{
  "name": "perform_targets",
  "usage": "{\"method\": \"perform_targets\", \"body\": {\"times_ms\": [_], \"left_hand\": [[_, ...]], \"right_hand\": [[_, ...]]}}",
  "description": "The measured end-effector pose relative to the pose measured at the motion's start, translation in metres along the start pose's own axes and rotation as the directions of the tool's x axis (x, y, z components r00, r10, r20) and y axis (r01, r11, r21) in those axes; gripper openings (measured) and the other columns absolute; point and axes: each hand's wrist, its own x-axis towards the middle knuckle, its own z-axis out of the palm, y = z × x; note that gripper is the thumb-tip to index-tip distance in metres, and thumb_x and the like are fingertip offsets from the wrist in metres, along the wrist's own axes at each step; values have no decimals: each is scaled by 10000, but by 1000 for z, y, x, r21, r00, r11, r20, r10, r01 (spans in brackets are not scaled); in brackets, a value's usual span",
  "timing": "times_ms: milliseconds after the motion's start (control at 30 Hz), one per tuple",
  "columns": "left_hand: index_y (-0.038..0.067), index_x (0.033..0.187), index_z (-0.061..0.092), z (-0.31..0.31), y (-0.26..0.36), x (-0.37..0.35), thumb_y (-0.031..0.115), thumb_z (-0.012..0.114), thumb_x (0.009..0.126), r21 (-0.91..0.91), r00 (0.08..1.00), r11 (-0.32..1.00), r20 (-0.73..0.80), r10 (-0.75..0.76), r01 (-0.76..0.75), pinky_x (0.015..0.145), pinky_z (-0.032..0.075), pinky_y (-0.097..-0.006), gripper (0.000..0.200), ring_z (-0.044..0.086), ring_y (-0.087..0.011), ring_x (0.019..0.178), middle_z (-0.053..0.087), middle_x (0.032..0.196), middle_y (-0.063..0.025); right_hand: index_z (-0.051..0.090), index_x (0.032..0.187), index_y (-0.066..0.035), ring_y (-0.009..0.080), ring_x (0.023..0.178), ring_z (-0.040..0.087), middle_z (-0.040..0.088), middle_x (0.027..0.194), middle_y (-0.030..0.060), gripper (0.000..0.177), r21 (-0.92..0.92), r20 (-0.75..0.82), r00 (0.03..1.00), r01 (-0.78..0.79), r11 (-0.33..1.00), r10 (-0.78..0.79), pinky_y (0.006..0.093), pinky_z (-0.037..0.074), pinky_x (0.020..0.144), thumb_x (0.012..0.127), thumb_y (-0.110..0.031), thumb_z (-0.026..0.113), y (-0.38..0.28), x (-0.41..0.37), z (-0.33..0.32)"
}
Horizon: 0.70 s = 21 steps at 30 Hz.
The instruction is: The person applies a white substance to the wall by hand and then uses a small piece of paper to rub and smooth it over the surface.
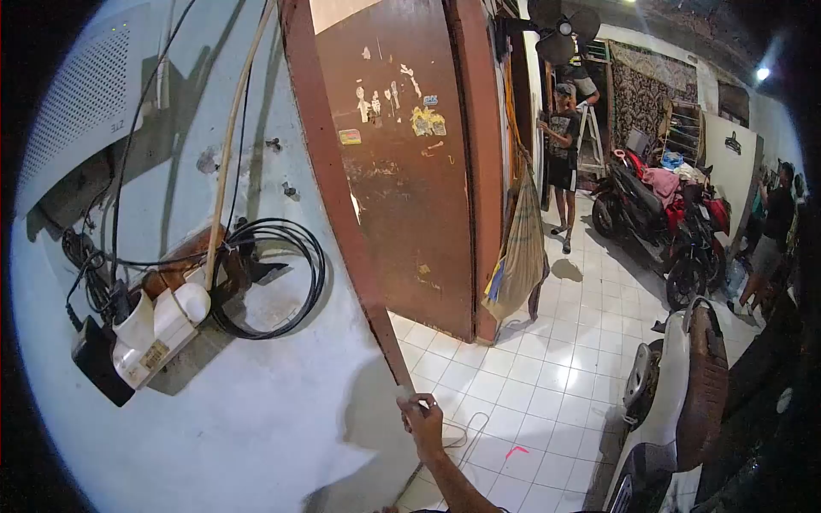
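Observation:
My right hand (423, 425) reaches up from the bottom edge to the lower end of the brown door frame (342, 188). Its fingers are bent closed around a small pale piece (403, 394), held against the frame's edge; its kind is too small to make out. A thin cable (466, 432) lies in loops on the floor beside the hand. Of my left hand at most a skin-coloured sliver shows at the bottom edge, with its fingers hidden.
On the left wall hang a white power strip (158, 338), a coiled black cable (316, 291) and a white ZTE box (77, 94). A brown door (410, 188) stands ahead. Motorbikes (658, 205) and a scooter (667, 402) fill the right; people (562, 154) and a stepladder (590, 137) are farther back.

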Motion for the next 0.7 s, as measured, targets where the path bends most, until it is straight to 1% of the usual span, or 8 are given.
{"method": "perform_targets", "body": {"times_ms": [67,167,267,333,367,400,633,700], "left_hand": [[122,1380,511,3,10,14,369,537,906,83,918,993,-380,113,-88,1030,333,-589,535,505,-369,1184,502,1370,-150],[85,1324,537,-80,16,17,357,556,894,-135,998,990,-56,28,-36,921,390,-593,509,527,-336,1122,513,1337,-159],[58,1167,606,-117,4,9,317,569,892,-300,793,921,-609,16,-248,810,442,-522,379,572,-324,1030,598,1166,-151],[50,1060,621,-123,4,15,254,588,869,-570,821,795,-543,-175,-208,768,458,-474,281,593,-326,941,625,1043,-136],[46,1006,629,-127,4,18,222,597,857,-687,833,703,-488,-260,-182,748,466,-451,233,603,-326,897,638,981,-129],[42,945,633,-146,6,16,145,577,836,-839,804,497,-446,-393,-222,706,478,-427,161,606,-354,810,640,886,-129],[58,991,612,-60,-42,31,112,552,840,-543,804,836,-529,-271,-75,752,504,-425,170,637,-330,884,648,945,-159],[146,1228,511,31,-64,62,327,496,936,-538,954,795,69,-290,280,993,309,-564,343,331,-346,1260,440,1282,-115]], "right_hand": [[511,958,-102,59,566,469,571,708,-7,320,8,-25,1000,17,1000,-16,214,342,460,842,-219,785,-1,-3,-4],[530,992,-88,63,587,506,598,732,9,328,-27,-59,998,30,999,-32,215,366,470,837,-218,788,-14,-12,-16],[532,981,-110,61,562,470,571,701,-7,300,-40,-122,990,70,997,-75,228,348,457,843,-208,780,-23,-19,-33],[523,948,-117,60,538,451,531,664,-22,263,111,-142,982,143,984,-126,229,326,444,858,-184,761,-16,-16,-47],[524,932,-123,61,521,435,523,647,-28,259,-179,-122,945,281,943,-304,234,316,436,856,-187,764,-7,-11,-61],[527,928,-124,61,512,429,524,643,-28,258,-144,-211,954,184,972,-211,236,311,431,853,-182,767,-14,-15,-64],[534,900,-115,69,481,445,536,620,-11,263,-77,-343,930,114,990,-134,245,323,407,838,-181,781,-11,-25,-88],[533,899,-113,71,485,460,544,627,-5,267,-105,-342,931,94,990,-125,244,332,406,838,-189,781,-5,-23,-93]]}}
